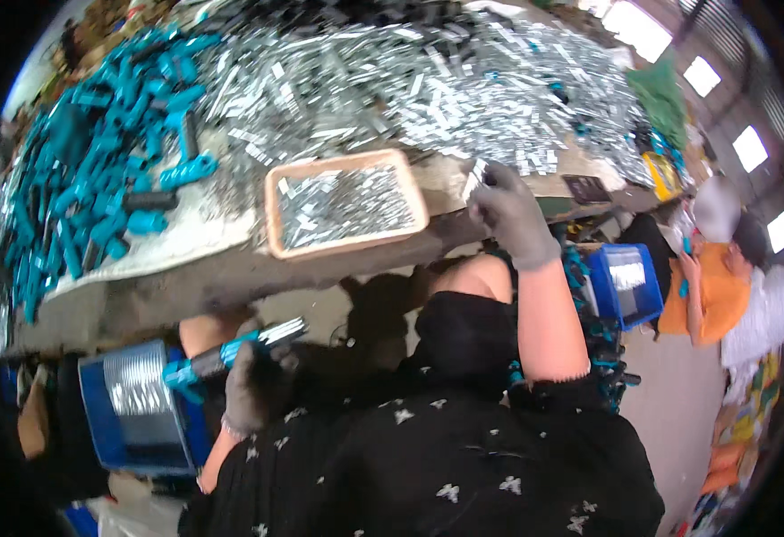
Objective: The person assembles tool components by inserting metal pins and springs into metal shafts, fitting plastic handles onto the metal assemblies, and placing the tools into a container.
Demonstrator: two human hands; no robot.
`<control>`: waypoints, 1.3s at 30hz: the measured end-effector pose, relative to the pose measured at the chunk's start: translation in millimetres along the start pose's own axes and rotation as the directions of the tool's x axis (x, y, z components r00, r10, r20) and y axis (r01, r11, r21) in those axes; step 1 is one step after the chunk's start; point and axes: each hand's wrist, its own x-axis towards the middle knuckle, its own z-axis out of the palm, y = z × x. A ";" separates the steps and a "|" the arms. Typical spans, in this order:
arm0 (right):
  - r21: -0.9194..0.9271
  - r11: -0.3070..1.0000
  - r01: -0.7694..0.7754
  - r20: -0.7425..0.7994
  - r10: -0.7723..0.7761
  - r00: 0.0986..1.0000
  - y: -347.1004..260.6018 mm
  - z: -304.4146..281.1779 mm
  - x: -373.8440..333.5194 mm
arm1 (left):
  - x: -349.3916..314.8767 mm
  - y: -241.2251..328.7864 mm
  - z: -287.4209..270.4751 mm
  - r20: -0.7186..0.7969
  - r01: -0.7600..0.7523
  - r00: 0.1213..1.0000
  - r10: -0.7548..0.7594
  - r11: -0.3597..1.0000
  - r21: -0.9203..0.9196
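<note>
My left hand (pixel 251 389), in a grey glove, is closed around a teal-and-black plastic handle (pixel 206 362) low in front of my body. Several shiny metal strips (pixel 282 331) stick out past the fingers on its right side; how they join the handle is hidden. My gloved right hand (pixel 515 219) is raised at the bench edge, pinching a small flat metal piece (pixel 474 177) between thumb and fingers. To its left, a peach-coloured tray (pixel 349 248) full of small shiny metal pieces (pixel 347 206) rests on the bench.
Teal handles (pixel 128 89) lie heaped at the bench's left, beside a broad pile of metal strips (pixel 338 85). A blue bin (pixel 146 447) with metal strips stands low on the left, another blue bin (pixel 602 285) on the right. Farther right sits a person in orange (pixel 719 300).
</note>
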 end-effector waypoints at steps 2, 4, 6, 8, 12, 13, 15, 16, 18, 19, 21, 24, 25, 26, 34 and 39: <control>0.297 0.952 -0.068 0.103 0.039 0.994 -15.2 49.5 -37.1 | 7.9 -6.4 -0.4 0.131 0.015 0.991 -0.016 1.000 0.007; 0.307 0.950 0.055 0.182 -0.116 0.976 -16.1 101.2 -66.6 | 6.9 -5.0 2.1 0.146 0.027 0.989 -0.026 1.000 -0.005; 0.131 0.971 0.201 0.264 -0.229 0.937 -15.8 133.1 -83.4 | 2.0 -1.9 8.5 0.179 0.035 0.983 -0.038 0.999 0.019; 0.071 0.970 0.234 0.316 -0.244 0.917 -18.9 151.8 -91.8 | -7.6 2.5 13.3 0.159 0.038 0.986 -0.046 0.998 0.056; 0.066 0.936 0.346 0.388 -0.344 0.855 -14.2 166.3 -96.9 | -23.6 4.3 9.8 0.163 0.063 0.984 -0.075 0.995 0.081; 0.050 0.944 0.327 0.398 -0.319 0.860 -14.1 168.6 -100.8 | -29.7 8.2 4.0 0.120 0.068 0.989 -0.086 0.987 0.146; 0.026 0.955 0.296 0.420 -0.279 0.864 -12.1 170.9 -110.1 | -36.8 6.8 4.0 0.146 0.025 0.988 -0.052 0.983 0.182; 0.146 0.986 -0.076 0.504 -0.008 0.864 -4.4 173.3 -117.3 | -36.1 7.5 7.1 0.185 -0.048 0.983 -0.001 0.964 0.260; 0.199 0.966 -0.163 0.490 0.046 0.871 -6.3 174.2 -122.6 | -36.6 11.9 7.3 0.207 -0.089 0.978 0.008 0.919 0.385; 0.222 0.939 -0.264 0.449 0.142 0.882 -7.5 175.4 -124.0 | -35.3 10.1 5.3 0.185 -0.078 0.983 0.003 0.914 0.397; 0.198 0.968 -0.153 0.456 0.047 0.889 -8.3 180.2 -128.6 | -35.9 7.6 -2.0 0.221 -0.110 0.975 0.029 0.925 0.364; 0.108 0.988 -0.108 0.511 0.038 0.858 1.7 171.6 -131.7 | -33.5 2.2 -7.5 0.259 -0.089 0.966 -0.004 0.935 0.344; 0.040 0.984 -0.176 0.570 0.122 0.812 5.6 166.2 -133.6 | -34.5 1.8 -3.3 0.246 -0.082 0.969 0.005 0.950 0.303; -0.071 0.972 -0.223 0.590 0.221 0.777 17.5 167.2 -132.6 | -32.9 1.5 -8.3 0.248 -0.089 0.969 0.012 0.950 0.300; 0.206 0.929 -0.308 0.527 0.160 0.835 2.1 176.3 -127.0 | -30.6 2.4 -15.0 0.237 -0.051 0.971 -0.030 0.943 0.328; -0.039 0.476 0.879 0.483 -0.761 0.433 5.6 177.4 -100.5 | -31.1 -3.6 -2.2 0.250 0.064 0.967 -0.047 0.996 -0.060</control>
